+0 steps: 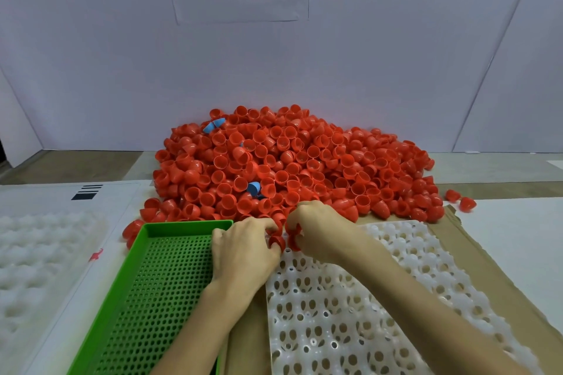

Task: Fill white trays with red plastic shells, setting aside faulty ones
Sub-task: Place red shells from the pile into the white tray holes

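A big heap of red plastic shells (292, 167) lies against the back wall. In front of it a white tray (350, 313) with round sockets rests on cardboard, its sockets bare. My left hand (243, 256) curls its fingers round a red shell (277, 242) at the tray's far left corner. My right hand (320, 231) pinches another red shell (294, 237) just beside it, at the foot of the heap. Both forearms cross the tray and hide part of it.
A green perforated tray (158, 292) sits left of the white tray, under my left wrist. Another white tray (39, 259) lies at the far left. A few blue pieces (253, 188) are mixed into the heap. Two loose red shells (460, 199) sit at the right.
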